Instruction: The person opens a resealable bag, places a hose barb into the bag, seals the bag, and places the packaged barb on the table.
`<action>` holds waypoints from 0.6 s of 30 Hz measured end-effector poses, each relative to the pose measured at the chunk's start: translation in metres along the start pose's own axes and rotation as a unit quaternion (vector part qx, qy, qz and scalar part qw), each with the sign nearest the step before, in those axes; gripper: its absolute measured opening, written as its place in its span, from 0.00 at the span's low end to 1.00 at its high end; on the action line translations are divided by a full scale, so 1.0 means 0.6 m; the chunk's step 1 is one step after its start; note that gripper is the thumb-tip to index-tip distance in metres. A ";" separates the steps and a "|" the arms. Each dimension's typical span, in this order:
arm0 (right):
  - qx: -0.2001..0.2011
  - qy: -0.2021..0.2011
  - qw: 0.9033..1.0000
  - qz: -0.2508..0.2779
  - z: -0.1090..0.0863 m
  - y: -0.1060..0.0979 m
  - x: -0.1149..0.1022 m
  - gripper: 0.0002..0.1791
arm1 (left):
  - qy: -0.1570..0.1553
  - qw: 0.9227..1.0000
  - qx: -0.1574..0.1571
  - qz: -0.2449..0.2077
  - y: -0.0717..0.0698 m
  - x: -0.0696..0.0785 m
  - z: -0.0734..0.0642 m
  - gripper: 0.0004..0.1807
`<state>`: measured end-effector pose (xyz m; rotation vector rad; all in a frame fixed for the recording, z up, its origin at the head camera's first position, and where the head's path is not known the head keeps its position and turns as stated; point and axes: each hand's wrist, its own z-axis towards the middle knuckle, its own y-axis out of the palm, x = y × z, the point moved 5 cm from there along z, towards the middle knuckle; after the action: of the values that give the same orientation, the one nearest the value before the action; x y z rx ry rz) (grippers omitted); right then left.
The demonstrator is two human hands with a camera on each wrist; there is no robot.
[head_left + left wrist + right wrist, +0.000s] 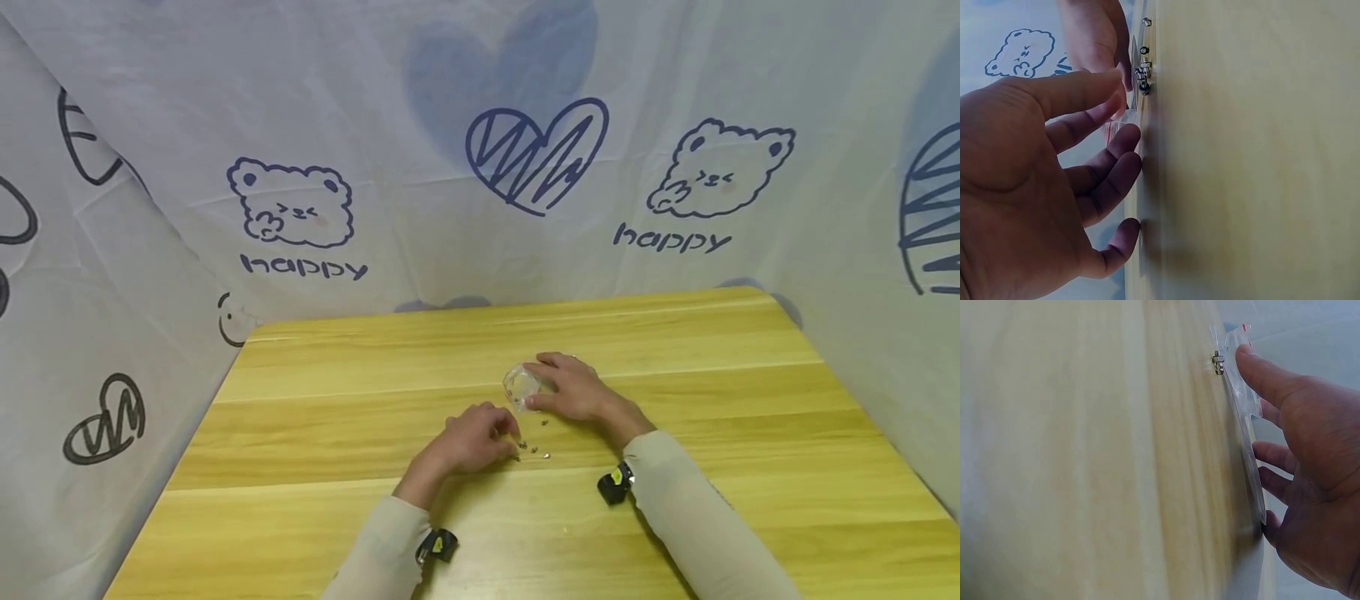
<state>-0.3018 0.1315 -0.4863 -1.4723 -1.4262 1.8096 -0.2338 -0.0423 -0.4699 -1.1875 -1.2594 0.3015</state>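
Note:
Several small shiny metal pieces, like little bolts or fittings (1144, 87), lie on the wooden table just beyond the left fingertips; they are too small to tell more exactly. My left hand (474, 437) is low beside them, fingers loosely bent and fingertips at the tabletop. Nothing shows between its thumb and fingers. A clear plastic zip bag (520, 385) with a red strip at its edge lies on the table ahead of the pieces. My right hand (573, 390) holds the bag by its right side, thumb on the near face. A few small pieces seem to show through the plastic.
The table (315, 433) has a pale yellow wood-grain top. White cloth (420, 225) printed with bears and hearts hangs behind it and along both sides. Each wrist carries a small black camera (615, 486). A single metal piece (544, 422) lies nearest the bag.

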 end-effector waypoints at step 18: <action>0.001 -0.002 1.000 0.000 0.002 0.001 0.001 0.37 | 0.001 0.999 -0.013 0.051 0.002 -0.004 -0.008 0.03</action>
<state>-0.3030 0.1312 -0.4875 -1.4672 -1.4261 1.8149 -0.2301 -0.0459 -0.4717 -1.2761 -1.2059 0.3602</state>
